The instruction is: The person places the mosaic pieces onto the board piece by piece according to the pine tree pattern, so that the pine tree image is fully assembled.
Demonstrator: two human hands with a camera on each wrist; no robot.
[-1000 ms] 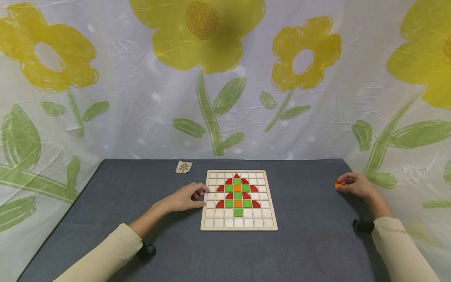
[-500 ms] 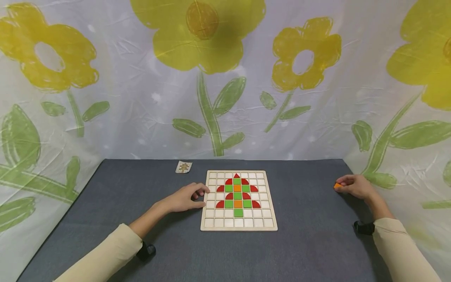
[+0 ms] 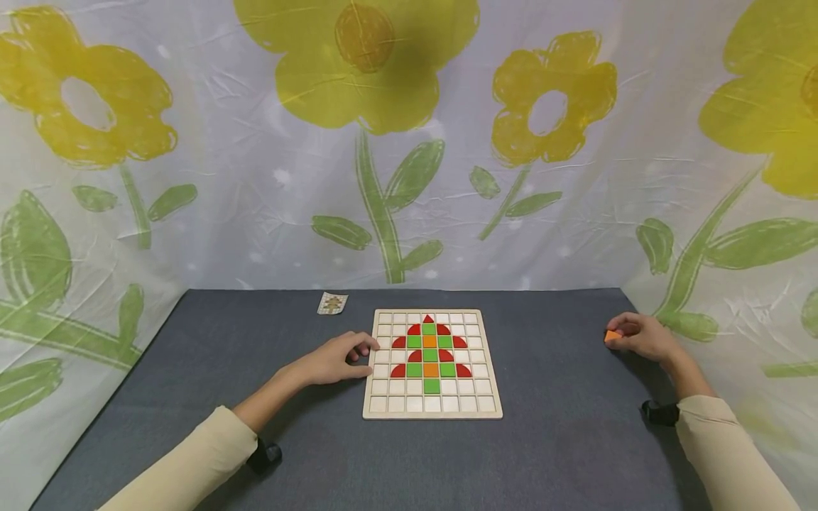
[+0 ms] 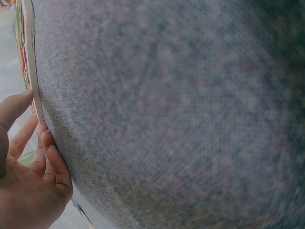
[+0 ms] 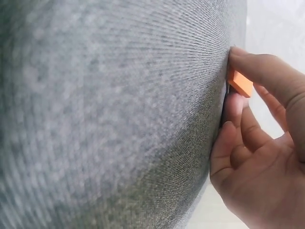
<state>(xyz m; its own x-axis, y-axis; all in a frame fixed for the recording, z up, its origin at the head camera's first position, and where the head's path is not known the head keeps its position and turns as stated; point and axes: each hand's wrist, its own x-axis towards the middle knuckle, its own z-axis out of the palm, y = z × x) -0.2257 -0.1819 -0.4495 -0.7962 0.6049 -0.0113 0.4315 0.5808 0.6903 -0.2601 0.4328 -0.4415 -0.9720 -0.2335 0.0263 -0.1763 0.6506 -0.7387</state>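
A wooden grid board [image 3: 432,411] lies flat in the middle of the table in the head view, with red, green and orange tiles forming a tree shape among white squares. The thumb and fingertips of my left hand [image 3: 335,357] rest along its left edge; in the left wrist view the thumb and index finger touch the rim [image 4: 31,57]. Far to the right, my right hand [image 3: 647,337] pinches a small orange block [image 3: 613,336] low at the tabletop. The right wrist view shows the orange block [image 5: 240,83] between thumb and fingers, partly hidden by the thumb.
A small patterned card [image 3: 332,304] lies behind and left of the board. Dark grey cloth [image 3: 543,440] covers the table. A flower-printed curtain [image 3: 255,163] hangs around its back and sides.
The orange block has turned a little in my right fingers and shows more of its face. My right hand has shifted only slightly; left hand and board stay put.
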